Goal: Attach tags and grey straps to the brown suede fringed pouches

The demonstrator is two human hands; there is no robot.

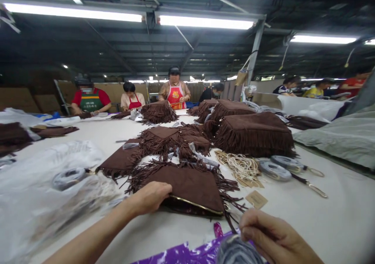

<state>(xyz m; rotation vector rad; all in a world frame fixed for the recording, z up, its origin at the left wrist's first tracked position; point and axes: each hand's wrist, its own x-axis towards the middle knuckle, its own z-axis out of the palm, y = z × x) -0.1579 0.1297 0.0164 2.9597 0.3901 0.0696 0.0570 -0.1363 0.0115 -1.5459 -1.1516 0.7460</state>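
Note:
A dark brown suede-like bag with fringe (pixel 187 180) lies on the table in front of me, its gold zip edge towards me and parted into a dark gap. My left hand (pixel 152 197) is closed on the bag's near left edge, fingers at the opening. My right hand (pixel 263 232) is pinched shut just right of the bag's near corner; what its fingertips hold is too small to make out. Below that hand sits a grey, plastic-wrapped coil (pixel 238 252), partly cut off by the frame. Purple plastic (pixel 187 254) lies beneath it.
Brown fringed bags (pixel 254 133) are stacked farther back. Cream cords (pixel 240 166), a cardboard tag (pixel 256 198) and wrapped straps with metal clips (pixel 277 170) lie to the right. Clear plastic bags (pixel 58 193) spread over the left side. Co-workers (pixel 175 90) work across the table (pixel 331 221).

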